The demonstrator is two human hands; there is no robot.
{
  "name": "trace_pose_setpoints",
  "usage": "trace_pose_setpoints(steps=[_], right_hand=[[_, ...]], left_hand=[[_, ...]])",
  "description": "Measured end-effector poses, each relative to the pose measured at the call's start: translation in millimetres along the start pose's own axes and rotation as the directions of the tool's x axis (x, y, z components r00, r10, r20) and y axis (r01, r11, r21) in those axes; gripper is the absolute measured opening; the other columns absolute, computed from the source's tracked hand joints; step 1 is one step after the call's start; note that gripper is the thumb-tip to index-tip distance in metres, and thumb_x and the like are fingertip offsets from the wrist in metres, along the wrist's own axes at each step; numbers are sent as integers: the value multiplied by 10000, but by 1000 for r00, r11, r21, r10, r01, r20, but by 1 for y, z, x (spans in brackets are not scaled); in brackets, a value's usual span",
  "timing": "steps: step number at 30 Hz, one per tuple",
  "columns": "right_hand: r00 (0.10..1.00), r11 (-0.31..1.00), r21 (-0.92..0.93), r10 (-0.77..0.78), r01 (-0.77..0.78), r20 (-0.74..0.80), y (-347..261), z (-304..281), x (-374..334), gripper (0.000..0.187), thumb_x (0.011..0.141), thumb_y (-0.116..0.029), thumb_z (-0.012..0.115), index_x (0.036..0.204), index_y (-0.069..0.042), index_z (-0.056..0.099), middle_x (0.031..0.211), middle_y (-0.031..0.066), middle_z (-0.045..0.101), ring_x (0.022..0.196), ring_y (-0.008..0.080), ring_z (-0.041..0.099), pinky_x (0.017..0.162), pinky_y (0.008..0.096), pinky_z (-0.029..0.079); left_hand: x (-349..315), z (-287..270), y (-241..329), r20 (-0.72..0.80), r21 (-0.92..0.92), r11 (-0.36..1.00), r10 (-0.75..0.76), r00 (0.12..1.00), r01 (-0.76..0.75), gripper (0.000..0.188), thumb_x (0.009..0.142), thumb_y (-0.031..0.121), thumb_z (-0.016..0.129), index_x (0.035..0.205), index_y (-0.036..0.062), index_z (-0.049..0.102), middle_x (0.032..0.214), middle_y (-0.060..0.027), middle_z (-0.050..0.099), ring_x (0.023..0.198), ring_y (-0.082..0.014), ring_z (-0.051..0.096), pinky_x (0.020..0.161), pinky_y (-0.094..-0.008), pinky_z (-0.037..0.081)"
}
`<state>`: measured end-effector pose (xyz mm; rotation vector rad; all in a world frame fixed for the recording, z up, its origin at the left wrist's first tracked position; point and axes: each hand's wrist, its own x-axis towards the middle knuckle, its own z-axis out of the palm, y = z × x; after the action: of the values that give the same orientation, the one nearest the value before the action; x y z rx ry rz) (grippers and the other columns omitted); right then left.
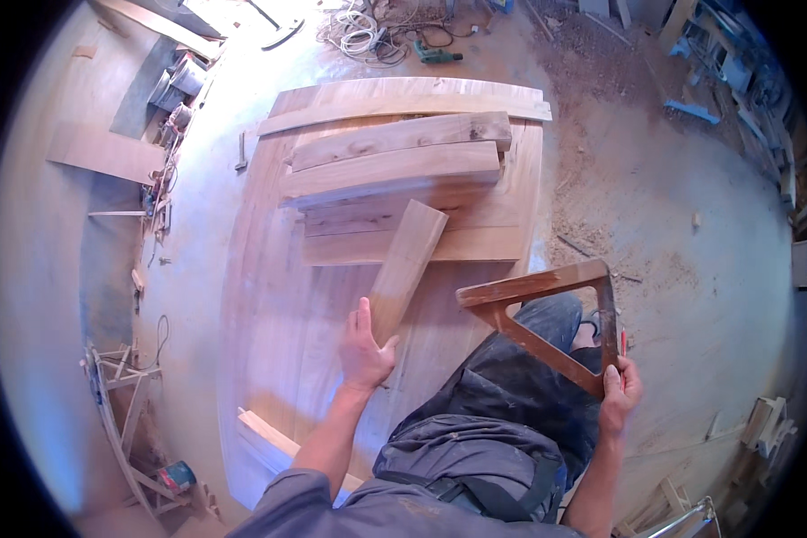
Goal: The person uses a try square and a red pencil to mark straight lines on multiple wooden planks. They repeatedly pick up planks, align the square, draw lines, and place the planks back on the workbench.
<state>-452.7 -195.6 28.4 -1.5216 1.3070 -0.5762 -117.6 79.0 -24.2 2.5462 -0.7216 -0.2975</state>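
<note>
My left hand (366, 351) is at the near end of a short wooden board (408, 255), fingers along its left edge and thumb at its right. The board slants away from me, its far end over a stack of timber. In my right hand (620, 394) is a brown triangular wooden set square (547, 285), gripped at its lower corner and raised beside my knee. A slim red pencil-like stick (624, 341) also rises from that hand. Thick wooden beams (394, 170) lie across a wide wooden panel (278, 269) in front of me.
A green power drill (438, 54) and coiled cables (363, 36) lie on the floor beyond the panel. Sawdust and shavings (592, 161) cover the floor at the right. Buckets (175, 85) stand at the far left, a wooden frame (125, 421) at the near left.
</note>
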Motion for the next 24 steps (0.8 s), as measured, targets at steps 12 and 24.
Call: trace_pose_setpoints(steps=[12,24], right_hand=[[987,903,427,112,-51,-119,9,-27,-22,136,1085,-103,592,1159,-15,665,910,-18,640,798,86,589,734,244,496],[972,945,307,167,-111,-165,64,-63,-53,136,1094,-134,539,1123,-51,644,887,-6,585,789,113,581,713,273,500]], left_hand=[[171,-82,46,249,18,935,338,908,-353,667,778,235,882,1375,24,673,1296,-169,685,1250,-356,618,1095,-420,499],[180,24,42,-269,214,811,584,766,-544,452,849,105,695,1290,174,764,1597,-239,446,1523,-451,356,1310,-533,255]])
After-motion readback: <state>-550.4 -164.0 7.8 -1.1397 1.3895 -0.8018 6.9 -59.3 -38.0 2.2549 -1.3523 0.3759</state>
